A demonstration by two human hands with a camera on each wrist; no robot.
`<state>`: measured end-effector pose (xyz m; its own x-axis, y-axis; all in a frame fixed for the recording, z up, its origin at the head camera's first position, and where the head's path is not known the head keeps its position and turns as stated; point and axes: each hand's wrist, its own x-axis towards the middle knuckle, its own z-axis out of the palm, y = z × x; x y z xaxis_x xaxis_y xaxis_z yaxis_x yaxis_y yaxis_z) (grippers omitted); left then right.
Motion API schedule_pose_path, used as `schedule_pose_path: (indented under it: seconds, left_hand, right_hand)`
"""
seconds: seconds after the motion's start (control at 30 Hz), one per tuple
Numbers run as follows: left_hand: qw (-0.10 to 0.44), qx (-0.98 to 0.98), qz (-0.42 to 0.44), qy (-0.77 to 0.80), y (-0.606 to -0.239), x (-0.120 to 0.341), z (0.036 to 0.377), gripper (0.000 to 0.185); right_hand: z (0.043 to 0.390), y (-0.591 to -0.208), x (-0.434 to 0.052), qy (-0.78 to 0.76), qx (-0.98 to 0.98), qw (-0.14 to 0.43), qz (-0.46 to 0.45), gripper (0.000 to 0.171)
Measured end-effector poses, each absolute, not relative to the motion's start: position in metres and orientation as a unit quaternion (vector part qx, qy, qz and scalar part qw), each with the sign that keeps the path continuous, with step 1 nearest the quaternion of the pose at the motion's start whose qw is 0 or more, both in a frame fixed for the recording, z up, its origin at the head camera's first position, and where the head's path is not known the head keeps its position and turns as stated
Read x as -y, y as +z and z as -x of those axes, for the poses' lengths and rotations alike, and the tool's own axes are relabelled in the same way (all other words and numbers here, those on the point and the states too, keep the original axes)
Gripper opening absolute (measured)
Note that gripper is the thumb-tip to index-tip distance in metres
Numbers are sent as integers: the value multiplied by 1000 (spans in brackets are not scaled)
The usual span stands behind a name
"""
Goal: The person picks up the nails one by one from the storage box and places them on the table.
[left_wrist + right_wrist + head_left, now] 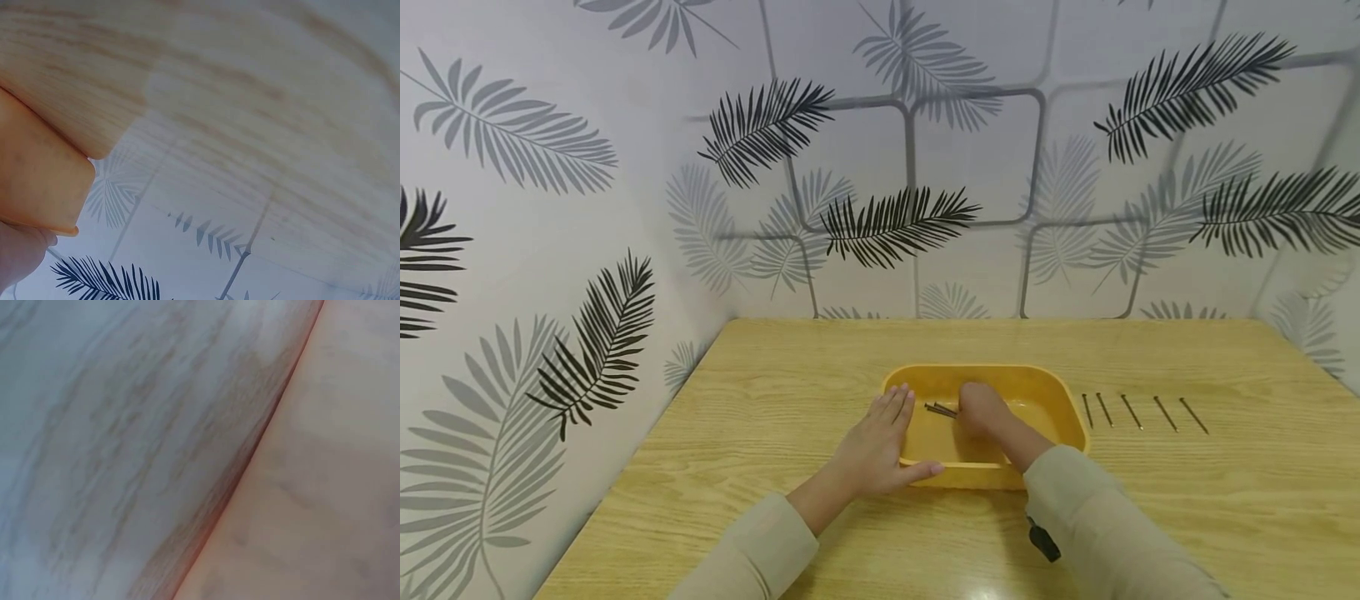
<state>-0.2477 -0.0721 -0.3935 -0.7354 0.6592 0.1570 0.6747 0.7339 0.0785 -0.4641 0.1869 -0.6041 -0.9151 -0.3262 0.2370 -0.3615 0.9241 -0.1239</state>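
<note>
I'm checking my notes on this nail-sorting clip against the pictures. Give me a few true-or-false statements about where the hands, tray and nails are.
1. Five thin dark metal nails lie in a row on the light wooden table, right of the yellow plastic tray. True.
2. The left hand is inside the tray. False: it rests flat against the tray's outer left side.
3. The right hand reaches into the tray, next to a few nails. True.
4. The tray is round and blue. False: it is a yellow rectangle with rounded corners.
</note>
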Motion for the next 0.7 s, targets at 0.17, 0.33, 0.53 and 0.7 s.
schedule_pose_path:
  seconds: [0.17, 0.33, 0.53, 0.7]
  left_hand:
    - [59, 929, 359, -65, -394, 71, 248, 105]
    - [61, 929, 360, -64, -393, 71, 248, 103]
    - [59, 929, 359, -66, -392, 71, 247, 102]
    - [54, 932, 352, -67, -390, 71, 246, 100]
  right_hand:
    - [501, -646, -199, 82, 976, 108, -172, 21]
    - [453, -589, -183, 98, 976, 100, -164, 21]
    - [434, -570, -179, 105, 974, 105, -170, 23]
    - [449, -585, -183, 99, 979, 86, -156, 22]
